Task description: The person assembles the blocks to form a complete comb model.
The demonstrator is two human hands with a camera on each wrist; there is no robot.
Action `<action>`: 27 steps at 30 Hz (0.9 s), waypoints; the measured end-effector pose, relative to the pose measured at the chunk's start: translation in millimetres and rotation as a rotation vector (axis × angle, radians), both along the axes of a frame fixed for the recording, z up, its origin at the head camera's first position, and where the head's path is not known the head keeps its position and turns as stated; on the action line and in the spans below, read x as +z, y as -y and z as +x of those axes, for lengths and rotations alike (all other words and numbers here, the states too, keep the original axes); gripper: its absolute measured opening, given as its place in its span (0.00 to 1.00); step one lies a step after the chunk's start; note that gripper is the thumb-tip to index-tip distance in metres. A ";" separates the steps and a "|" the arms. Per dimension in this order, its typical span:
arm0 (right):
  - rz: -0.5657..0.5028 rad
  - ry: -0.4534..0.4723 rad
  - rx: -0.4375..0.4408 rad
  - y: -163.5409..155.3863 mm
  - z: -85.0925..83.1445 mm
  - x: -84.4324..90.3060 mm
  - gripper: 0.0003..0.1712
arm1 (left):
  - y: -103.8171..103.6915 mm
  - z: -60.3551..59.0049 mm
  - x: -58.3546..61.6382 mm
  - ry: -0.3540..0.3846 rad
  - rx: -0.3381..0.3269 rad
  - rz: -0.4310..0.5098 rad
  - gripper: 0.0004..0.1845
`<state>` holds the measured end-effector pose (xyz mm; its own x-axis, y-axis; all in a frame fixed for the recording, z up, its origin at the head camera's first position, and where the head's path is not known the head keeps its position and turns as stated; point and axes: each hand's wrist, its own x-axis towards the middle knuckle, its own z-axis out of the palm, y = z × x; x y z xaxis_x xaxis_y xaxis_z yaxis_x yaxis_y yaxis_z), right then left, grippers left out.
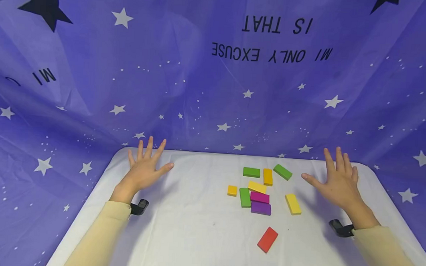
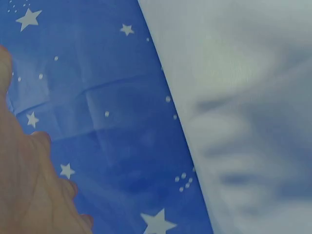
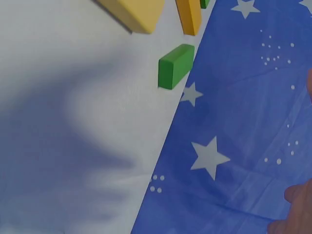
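Observation:
My left hand [image 1: 144, 171] is spread over the table's left side, fingers straight, holding nothing. On the right side my right hand [image 1: 341, 187] is spread the same way, its thumb pointing toward the blocks. Nearest to it are a yellow block [image 1: 293, 204] and a tilted green block [image 1: 282, 172], which also shows in the right wrist view [image 3: 176, 66]. A magenta block [image 1: 260, 197], a purple block [image 1: 261, 208], a green block [image 1: 245, 197] and a pale yellow block [image 1: 257, 187] lie clustered. A red block [image 1: 267, 240] lies apart, closer to the front.
A small orange square block [image 1: 232, 190] lies left of the cluster. Behind it are another green block [image 1: 251, 172] and an orange block [image 1: 267, 177]. The white table [image 1: 190, 228] meets a purple-blue star-printed cloth [image 1: 186, 87] at its back edge. Both wrists wear black straps.

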<state>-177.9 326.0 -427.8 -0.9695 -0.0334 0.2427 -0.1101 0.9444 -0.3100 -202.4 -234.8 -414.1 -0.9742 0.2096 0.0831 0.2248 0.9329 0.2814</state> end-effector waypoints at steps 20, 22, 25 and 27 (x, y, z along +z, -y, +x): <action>-0.088 0.014 0.078 42.7 -10.9 -22.9 0.57 | -60.9 -18.2 -31.8 0.019 -0.144 0.108 0.37; -0.100 0.013 0.094 47.1 -13.6 -25.8 0.57 | -69.2 -20.8 -34.7 0.013 -0.167 0.122 0.36; -0.119 0.023 0.115 53.7 -17.1 -29.2 0.56 | -81.3 -24.5 -39.5 0.019 -0.198 0.168 0.34; -0.130 0.033 0.128 58.2 -19.4 -31.7 0.56 | -88.2 -25.9 -43.1 0.026 -0.215 0.195 0.33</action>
<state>-197.3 267.8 -459.5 -0.9670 -0.1274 0.2207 -0.2143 0.8751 -0.4338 -228.3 -146.5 -457.3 -0.9117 0.3938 0.1174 0.4014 0.7925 0.4592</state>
